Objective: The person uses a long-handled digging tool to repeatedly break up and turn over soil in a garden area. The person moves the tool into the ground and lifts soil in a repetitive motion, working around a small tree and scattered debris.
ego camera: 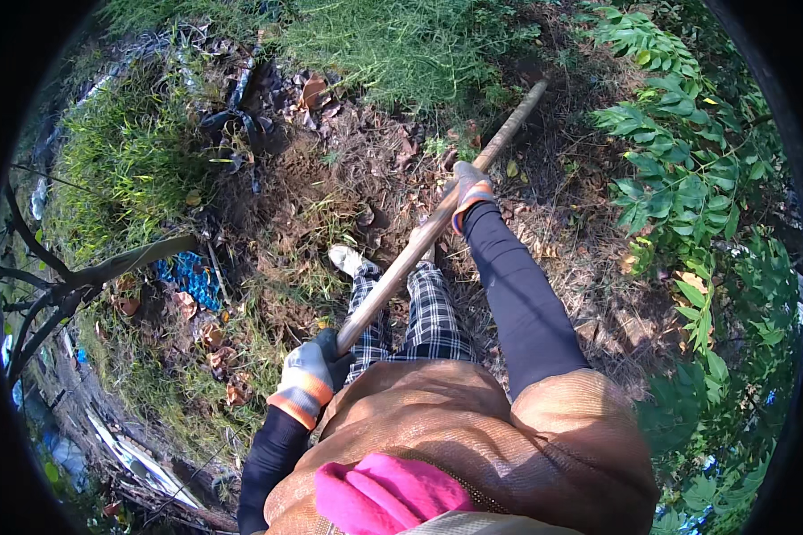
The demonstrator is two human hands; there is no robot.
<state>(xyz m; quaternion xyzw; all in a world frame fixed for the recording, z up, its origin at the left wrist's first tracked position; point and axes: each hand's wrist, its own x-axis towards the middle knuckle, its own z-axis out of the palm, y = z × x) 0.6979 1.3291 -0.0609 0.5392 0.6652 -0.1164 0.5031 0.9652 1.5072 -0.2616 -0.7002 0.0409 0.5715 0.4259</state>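
Note:
A long wooden pole (408, 261) slants across the view, from near my waist up to the far right. Its near end sits in my left hand (311, 368), which wears a grey and white work glove with an orange cuff. Farther up the shaft, my right hand (472, 184) grips it in a matching glove. The pole's far end comes down in shade beside feathery green weeds (408, 53); whether a tool head is fixed there cannot be seen. Beneath the pole is bare soil (294, 180) with dry grass and fallen leaves.
A cut branch (127, 257) juts in from the left, near a piece of blue netting (191, 277). Grass clumps (120, 154) grow at the upper left. Leafy stems (689, 167) hang along the right. My shoe (348, 259) stands on the littered ground.

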